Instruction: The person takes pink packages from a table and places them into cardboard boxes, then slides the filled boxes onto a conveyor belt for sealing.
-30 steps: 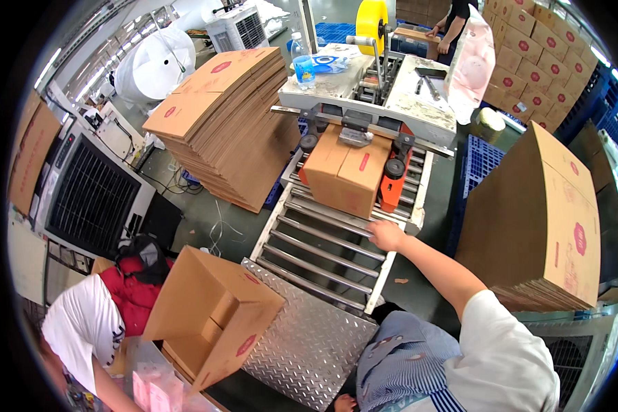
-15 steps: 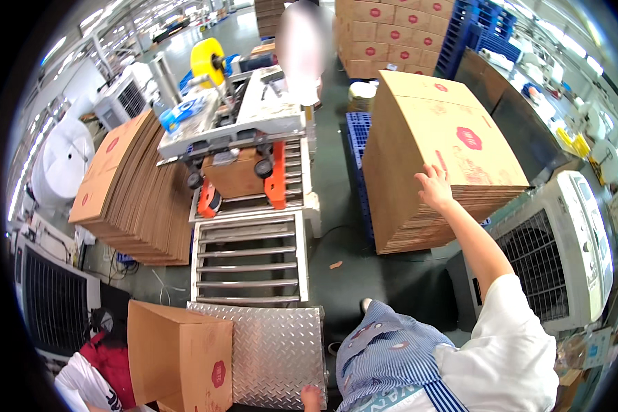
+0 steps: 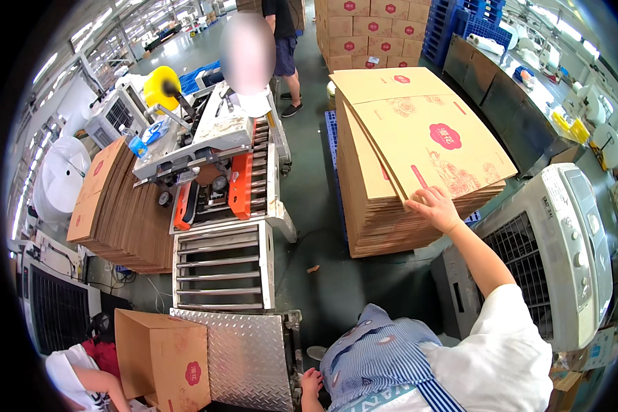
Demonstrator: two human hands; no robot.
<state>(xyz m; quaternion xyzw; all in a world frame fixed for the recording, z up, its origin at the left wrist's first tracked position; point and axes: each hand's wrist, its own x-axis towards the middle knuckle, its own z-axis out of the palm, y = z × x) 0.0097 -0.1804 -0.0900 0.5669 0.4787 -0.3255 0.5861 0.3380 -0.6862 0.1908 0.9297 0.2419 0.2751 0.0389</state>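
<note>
My right hand (image 3: 432, 207) is closed on the near corner of the top flattened cardboard box (image 3: 405, 147), a tan sheet with red prints. Its left edge is raised, leaving a gap above the stack of flattened boxes (image 3: 384, 226) beneath. My left hand (image 3: 312, 382) hangs low beside my striped apron, fingers curled and nothing visible in them. It is nearest to the diamond-plate metal table (image 3: 247, 357). An opened cardboard box (image 3: 178, 364) stands on that table's left part.
A roller conveyor (image 3: 220, 268) leads to a carton-sealing machine (image 3: 220, 137). More flattened boxes (image 3: 127, 213) are stacked left of it. An air cooler (image 3: 563, 254) stands close on my right. A co-worker's arm (image 3: 103, 386) is at lower left; another person (image 3: 286, 48) stands beyond the machine.
My right hand has gone from reaching over the stack to gripping the top flattened box, whose left edge has come up. My left hand shows more fully. The view has shifted right.
</note>
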